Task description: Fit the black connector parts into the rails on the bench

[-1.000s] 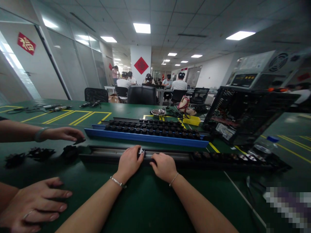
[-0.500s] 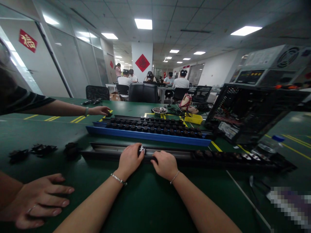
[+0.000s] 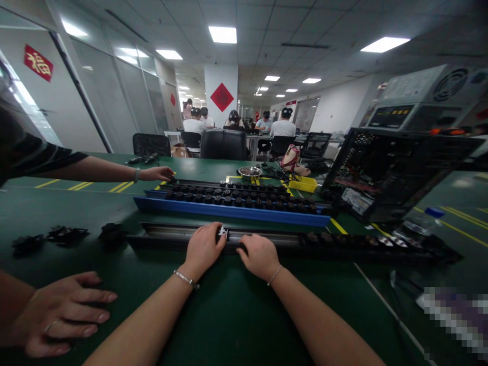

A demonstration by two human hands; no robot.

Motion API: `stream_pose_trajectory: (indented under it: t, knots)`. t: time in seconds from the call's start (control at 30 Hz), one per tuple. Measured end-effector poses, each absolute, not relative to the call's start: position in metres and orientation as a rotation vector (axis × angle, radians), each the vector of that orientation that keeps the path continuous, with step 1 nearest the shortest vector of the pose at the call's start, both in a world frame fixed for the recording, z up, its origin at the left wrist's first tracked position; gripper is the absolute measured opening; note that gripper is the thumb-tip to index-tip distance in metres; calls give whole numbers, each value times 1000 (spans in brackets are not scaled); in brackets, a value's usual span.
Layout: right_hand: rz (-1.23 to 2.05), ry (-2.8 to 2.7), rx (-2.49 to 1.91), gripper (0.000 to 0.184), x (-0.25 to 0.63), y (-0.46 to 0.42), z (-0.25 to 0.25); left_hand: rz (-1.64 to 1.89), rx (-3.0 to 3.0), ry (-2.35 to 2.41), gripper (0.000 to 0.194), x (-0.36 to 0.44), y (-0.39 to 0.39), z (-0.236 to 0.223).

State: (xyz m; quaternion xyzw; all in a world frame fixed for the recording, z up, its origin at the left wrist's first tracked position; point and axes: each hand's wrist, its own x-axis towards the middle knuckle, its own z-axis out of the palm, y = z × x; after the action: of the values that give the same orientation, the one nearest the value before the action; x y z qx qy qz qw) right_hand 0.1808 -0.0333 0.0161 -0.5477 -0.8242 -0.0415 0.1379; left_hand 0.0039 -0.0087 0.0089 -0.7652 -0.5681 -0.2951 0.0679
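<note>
A long black channel rail (image 3: 171,235) lies across the green table before me, with black socket modules (image 3: 343,241) seated along its right part. My left hand (image 3: 203,250) is closed over the rail's middle, gripping a small black module with a whitish face (image 3: 222,232) that sits in the channel. Just to the right, my right hand (image 3: 261,257) is curled with thumb and fingers around the rail's front wall; its fingertips are partly hidden. Bare channel shows between the right hand and the seated modules.
Behind lies a blue rail (image 3: 229,210) with rows of black sockets. A co-worker's hand (image 3: 158,174) touches its far left end; another hand (image 3: 68,315) rests at lower left. Loose black parts (image 3: 68,235), a metal bowl (image 3: 250,172), a yellow tray (image 3: 303,183) and an open computer case (image 3: 396,173) surround it.
The view has shifted very slightly. Both my hands keep their places on the rail, and the co-worker's hands are nearly still.
</note>
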Motion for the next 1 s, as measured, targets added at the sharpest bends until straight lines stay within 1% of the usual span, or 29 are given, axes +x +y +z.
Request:
stream_pose_trajectory:
  t: [0.1,0.3,1.0]
  knots:
    - [-126,-2389,-1593,18,181,-34,17,-893,-2300,-1703,31,4,-9,9]
    - [-145,-2390,-1590,19,181,-34,17,-900,-2206,-1725,39,3,-8,5]
    - [-141,-2404,-1556,17,183,-34,17,-825,-2112,-1806,35,-12,-3,9]
